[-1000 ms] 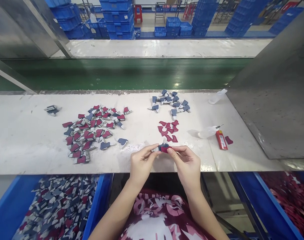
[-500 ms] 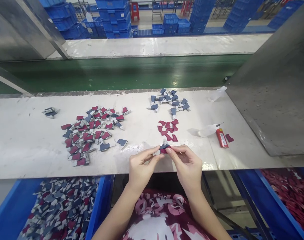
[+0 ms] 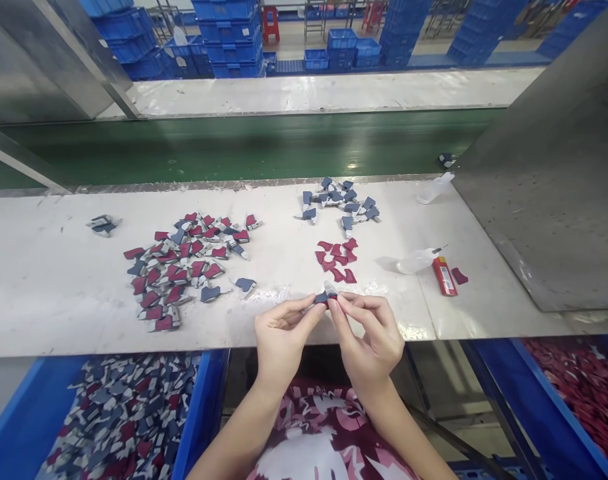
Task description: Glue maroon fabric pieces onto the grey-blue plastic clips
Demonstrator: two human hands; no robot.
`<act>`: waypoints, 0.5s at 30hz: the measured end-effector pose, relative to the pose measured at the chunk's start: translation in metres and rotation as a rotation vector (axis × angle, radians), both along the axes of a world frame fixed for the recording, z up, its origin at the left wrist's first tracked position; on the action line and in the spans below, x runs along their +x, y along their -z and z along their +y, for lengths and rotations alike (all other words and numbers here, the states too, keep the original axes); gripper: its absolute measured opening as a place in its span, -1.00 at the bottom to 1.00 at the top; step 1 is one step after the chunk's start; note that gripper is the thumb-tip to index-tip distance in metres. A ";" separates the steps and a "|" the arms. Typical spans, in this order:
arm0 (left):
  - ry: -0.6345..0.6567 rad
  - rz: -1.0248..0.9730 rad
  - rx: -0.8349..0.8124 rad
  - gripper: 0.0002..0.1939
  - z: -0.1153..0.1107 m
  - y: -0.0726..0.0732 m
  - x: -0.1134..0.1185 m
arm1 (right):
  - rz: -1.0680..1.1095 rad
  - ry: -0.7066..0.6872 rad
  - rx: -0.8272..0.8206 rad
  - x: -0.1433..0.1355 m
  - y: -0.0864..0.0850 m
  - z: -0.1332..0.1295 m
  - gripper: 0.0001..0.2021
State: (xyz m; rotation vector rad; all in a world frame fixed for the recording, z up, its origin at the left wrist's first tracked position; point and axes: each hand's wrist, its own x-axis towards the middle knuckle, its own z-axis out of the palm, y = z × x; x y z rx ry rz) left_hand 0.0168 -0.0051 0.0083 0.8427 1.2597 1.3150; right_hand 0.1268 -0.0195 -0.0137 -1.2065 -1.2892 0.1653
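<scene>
Between my fingertips is a small moulded part (image 3: pixel 327 295) in blue, white and dark red, held just above the table's front edge. My left hand (image 3: pixel 283 333) pinches its left end, and my right hand (image 3: pixel 369 333) pinches the right end with thumb and fingers. Fingertips cover much of it. Beyond my hands lie several loose dark red pieces (image 3: pixel 337 253). Farther back is a group of blue and white parts (image 3: pixel 335 195). To the left spreads a large pile of assembled red, blue and white parts (image 3: pixel 184 257).
Two clear squeeze bottles, one with a needle tip (image 3: pixel 417 261), lie at the right near a red and yellow box (image 3: pixel 444 277). A metal panel (image 3: pixel 549 167) stands right. Behind runs a green conveyor belt (image 3: pixel 284 143). Blue bins (image 3: pixel 193 400) of parts sit below the table edge.
My hands have turned the part, so more of its blue side shows and less red. The right fingers have shifted left along it. A dark part on the belt at right has moved slightly left.
</scene>
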 end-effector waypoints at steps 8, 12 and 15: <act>0.030 0.044 0.081 -0.81 -0.004 -0.011 -0.001 | 0.351 -0.375 -0.425 0.021 -0.011 0.003 -0.72; 0.000 0.095 0.163 -0.80 -0.010 -0.010 0.001 | 0.234 -0.444 -0.423 0.020 -0.014 0.004 -0.75; -0.020 0.135 0.223 -0.83 -0.013 -0.006 0.005 | 0.198 -0.345 -0.376 0.010 -0.010 0.003 -0.76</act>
